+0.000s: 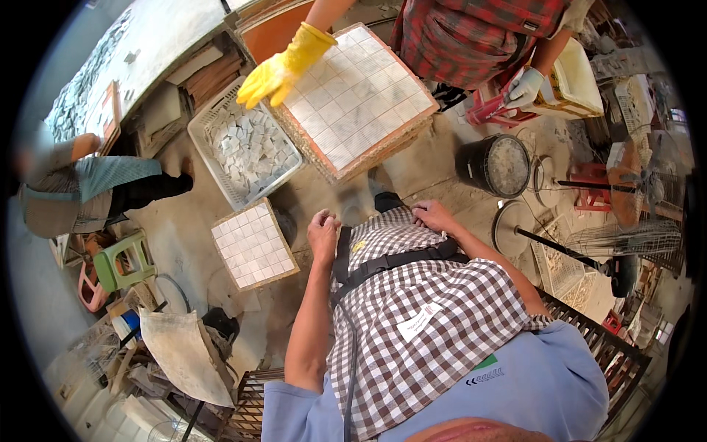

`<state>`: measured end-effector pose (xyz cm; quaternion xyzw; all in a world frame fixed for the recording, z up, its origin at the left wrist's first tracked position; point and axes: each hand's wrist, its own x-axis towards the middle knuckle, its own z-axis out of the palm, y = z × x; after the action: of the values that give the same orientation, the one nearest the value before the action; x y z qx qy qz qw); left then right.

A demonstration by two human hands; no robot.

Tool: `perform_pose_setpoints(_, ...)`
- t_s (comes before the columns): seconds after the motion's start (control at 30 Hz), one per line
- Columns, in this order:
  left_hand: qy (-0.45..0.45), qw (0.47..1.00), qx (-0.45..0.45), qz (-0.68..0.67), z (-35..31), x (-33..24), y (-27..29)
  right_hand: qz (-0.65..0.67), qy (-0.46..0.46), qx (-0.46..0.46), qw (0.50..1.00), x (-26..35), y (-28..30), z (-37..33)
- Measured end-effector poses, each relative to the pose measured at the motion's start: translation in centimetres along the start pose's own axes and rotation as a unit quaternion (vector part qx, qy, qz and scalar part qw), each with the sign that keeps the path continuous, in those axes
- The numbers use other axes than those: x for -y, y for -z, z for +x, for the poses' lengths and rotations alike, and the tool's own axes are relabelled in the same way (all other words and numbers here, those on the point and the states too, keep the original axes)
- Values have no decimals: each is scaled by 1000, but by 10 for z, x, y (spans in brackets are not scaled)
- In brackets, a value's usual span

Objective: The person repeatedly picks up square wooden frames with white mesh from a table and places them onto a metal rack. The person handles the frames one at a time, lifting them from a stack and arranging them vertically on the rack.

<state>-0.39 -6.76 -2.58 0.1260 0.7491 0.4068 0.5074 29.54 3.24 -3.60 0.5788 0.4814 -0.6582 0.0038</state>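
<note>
My left hand [322, 234] is raised beside the left side of my checked apron [412, 295], its fingers curled in. Whatever lies between those fingers, if anything, is hidden. On the apron's other side, my right hand [434, 216] has bent fingers against the cloth edge; I cannot see whether they pinch it. Left of my left hand is a small board of square pale tiles [254, 244]. Farther ahead stands a larger tiled board [357, 96] on a stack. A co-worker's yellow-gloved hand [283, 70] rests over its left corner.
A white crate [243, 147] of loose tile pieces stands left of the stack. Black bucket [495, 163], pedestal fan [626, 247] and its round base [513, 227] are at right. One person works far left near a green stool [125, 259]; another, in a plaid apron [471, 37], stands ahead.
</note>
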Motion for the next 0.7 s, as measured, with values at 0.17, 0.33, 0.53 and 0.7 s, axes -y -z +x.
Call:
perform_pose_setpoints(0.17,23,999,25,-21,-7,-5,6,-10,10,12,1000,-6,-6,3)
perform_pose_setpoints(0.33,30,999,24,-25,-5,-12,4,-129,65,41,989,8,-5,-1)
perform_pose_setpoints(0.53,2,998,51,28,-6,-40,8,-127,57,51,989,42,-13,-13)
perform_pose_setpoints(0.7,-17,995,57,76,-14,-67,4,-106,57,42,992,59,-17,-21)
